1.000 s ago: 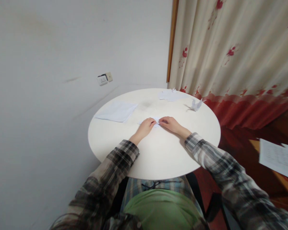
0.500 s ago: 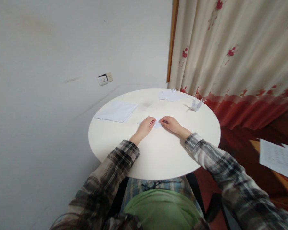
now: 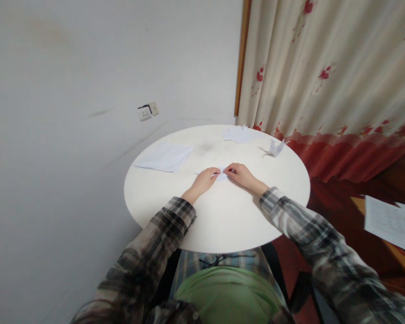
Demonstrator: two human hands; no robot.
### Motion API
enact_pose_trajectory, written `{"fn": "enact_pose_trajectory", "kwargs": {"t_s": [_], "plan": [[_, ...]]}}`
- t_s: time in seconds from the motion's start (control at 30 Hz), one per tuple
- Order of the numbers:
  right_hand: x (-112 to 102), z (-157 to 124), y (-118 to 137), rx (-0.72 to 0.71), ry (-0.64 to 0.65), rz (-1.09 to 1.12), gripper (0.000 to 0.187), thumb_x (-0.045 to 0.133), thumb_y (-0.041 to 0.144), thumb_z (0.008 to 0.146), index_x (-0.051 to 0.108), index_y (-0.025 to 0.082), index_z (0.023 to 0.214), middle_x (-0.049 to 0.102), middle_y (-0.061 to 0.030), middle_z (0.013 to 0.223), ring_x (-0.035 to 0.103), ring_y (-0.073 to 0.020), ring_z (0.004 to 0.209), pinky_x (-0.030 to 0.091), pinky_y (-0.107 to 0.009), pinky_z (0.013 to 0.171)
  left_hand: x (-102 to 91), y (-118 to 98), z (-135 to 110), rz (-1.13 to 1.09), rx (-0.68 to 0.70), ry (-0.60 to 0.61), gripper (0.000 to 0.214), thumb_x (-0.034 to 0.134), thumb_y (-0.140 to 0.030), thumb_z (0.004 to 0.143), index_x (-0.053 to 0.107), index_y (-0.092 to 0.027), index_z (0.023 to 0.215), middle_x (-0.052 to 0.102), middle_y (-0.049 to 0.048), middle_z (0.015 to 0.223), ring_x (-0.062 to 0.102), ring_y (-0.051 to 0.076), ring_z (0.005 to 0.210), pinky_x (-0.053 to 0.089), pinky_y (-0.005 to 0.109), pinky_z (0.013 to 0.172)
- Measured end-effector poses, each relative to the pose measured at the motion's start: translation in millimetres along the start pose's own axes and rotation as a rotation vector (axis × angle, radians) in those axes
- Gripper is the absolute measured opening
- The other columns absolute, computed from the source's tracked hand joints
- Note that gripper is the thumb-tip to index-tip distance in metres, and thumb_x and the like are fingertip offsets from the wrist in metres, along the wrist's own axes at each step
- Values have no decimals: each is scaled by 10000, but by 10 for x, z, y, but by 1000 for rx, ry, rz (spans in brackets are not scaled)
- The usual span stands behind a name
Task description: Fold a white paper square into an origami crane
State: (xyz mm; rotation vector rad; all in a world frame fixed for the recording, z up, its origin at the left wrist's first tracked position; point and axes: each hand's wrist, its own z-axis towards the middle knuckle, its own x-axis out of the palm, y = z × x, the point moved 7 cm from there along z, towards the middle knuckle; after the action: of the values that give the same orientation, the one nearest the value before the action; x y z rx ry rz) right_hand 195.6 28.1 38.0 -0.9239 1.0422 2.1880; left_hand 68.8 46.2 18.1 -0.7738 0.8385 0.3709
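Between my hands, low over the middle of the round white table (image 3: 219, 225), is a small piece of folded white paper (image 3: 222, 176). My left hand (image 3: 205, 178) pinches its left side, and a thin paper point sticks out beyond the fingers on the left. On the right side, the thumb and fingers of my right hand (image 3: 239, 173) are closed on the paper. My fingers hide much of it, so its exact folded shape cannot be made out.
A stack of white paper sheets (image 3: 164, 156) lies at the table's left. A folded paper crane (image 3: 275, 148) stands at the back right. More white paper pieces (image 3: 239, 134) lie at the far edge. Printed sheets (image 3: 391, 222) rest on wooden furniture at the right.
The fingers of my left hand have closed in and moved slightly over the paper. My right hand has barely shifted, and the paper's near part looks slightly changed in shape.
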Motion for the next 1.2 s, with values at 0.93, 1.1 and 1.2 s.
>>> {"fn": "enact_pose_trajectory", "kwargs": {"t_s": [0.93, 1.1, 1.2], "plan": [[-53, -23, 33, -40, -42, 51, 257, 523, 75, 710, 603, 158, 940, 638, -58, 920, 554, -158, 852, 400, -281, 794, -5, -175, -18, -55, 148, 19, 130, 576, -214, 768, 625, -178, 883, 630, 48, 966, 537, 166, 949, 412, 346, 895], [-62, -18, 52, -57, -55, 124, 221, 511, 96, 724, 606, 148, 917, 639, -53, 884, 558, -138, 798, 412, -251, 748, -27, -165, -26, -12, 129, -3, 126, 582, -204, 754, 642, -186, 864, 543, 72, 1117, 485, 184, 1059, 380, 368, 947], [-49, -13, 41, -44, -53, 164, 208, 511, 114, 735, 605, 153, 916, 639, -42, 858, 562, -125, 767, 417, -234, 726, -25, -155, -31, -28, 129, -6, 131, 573, -204, 759, 640, -195, 870, 492, 74, 1216, 449, 191, 1133, 346, 382, 988]]}}
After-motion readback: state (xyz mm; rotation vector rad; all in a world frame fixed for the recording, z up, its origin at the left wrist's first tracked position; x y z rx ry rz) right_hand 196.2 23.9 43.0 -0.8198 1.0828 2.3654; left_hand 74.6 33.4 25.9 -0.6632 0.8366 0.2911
